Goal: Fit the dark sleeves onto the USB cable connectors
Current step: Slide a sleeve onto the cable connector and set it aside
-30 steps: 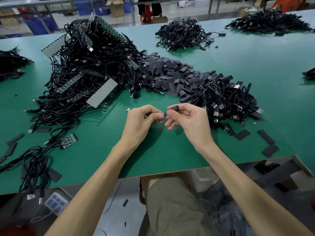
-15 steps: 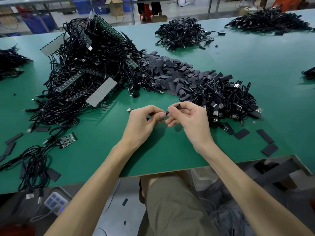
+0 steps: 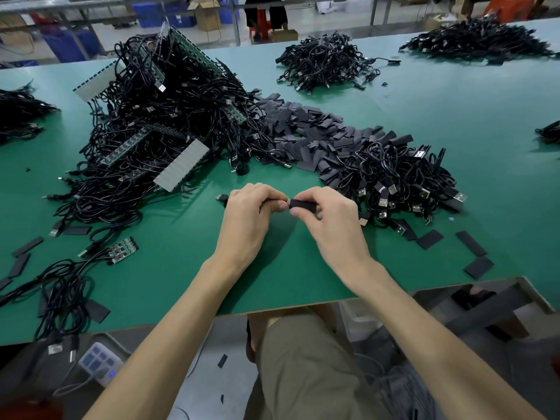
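Dark sleeve (image 3: 301, 204) sits in mid-air over the green counter (image 3: 454, 116), level and pointing sideways. The right hand (image 3: 327, 219) has its grip clamped on it between thumb and fingers. The left hand (image 3: 247, 216) meets the sleeve's open end, with its grip pinched tight. What it pinches is hidden by the fingers, though I take it to be the USB connector about to go in. No metal shows at the sleeve's mouth, so I cannot tell how far in it is. This piece looks mid-fit and not finished.

A lone USB plug (image 3: 222, 197) pokes out on the far side of the left hand from the held sleeve. Whether it belongs to the same cable I cannot tell. Beyond the held sleeve lies a broad heap of loose sleeves (image 3: 303, 131), which suggests a great deal of work is left. Beyond it and to its left a big cable tangle (image 3: 169, 131), threaded with circuit-board strips, rises high. To its right is a lower cable pile (image 3: 400, 183) with bare metal plugs showing. A few stray sleeves (image 3: 430, 239) lie flat to the right of the held sleeve, nearer the counter's front edge. Nothing lies directly under the held sleeve, so the only likely snag is cable from the tangle dragging on the left hand.
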